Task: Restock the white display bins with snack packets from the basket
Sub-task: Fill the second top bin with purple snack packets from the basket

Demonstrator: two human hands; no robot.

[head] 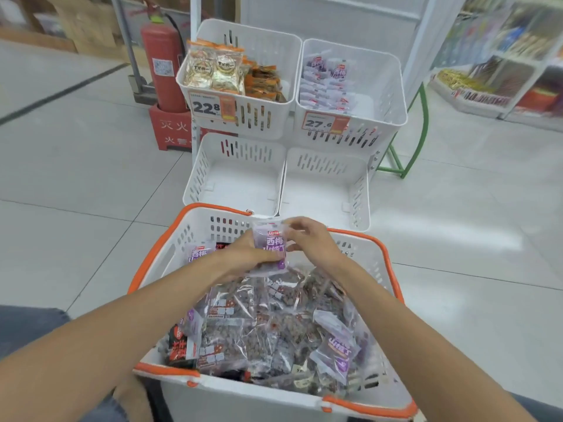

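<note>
Care is needed: a purple packet [270,245] is pinched by the left grip [243,257] and right grip [312,242] above the far end of the basket [219,208]. Held loosely, it could be dropped short of the white bins [240,184].

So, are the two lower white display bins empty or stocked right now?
Empty. The lower left bin and lower right bin show only bare white floors; the upper left bin and upper right bin hold snack packets.

Blurred shelves [502,56], cropped basket [243,403] base.
</note>
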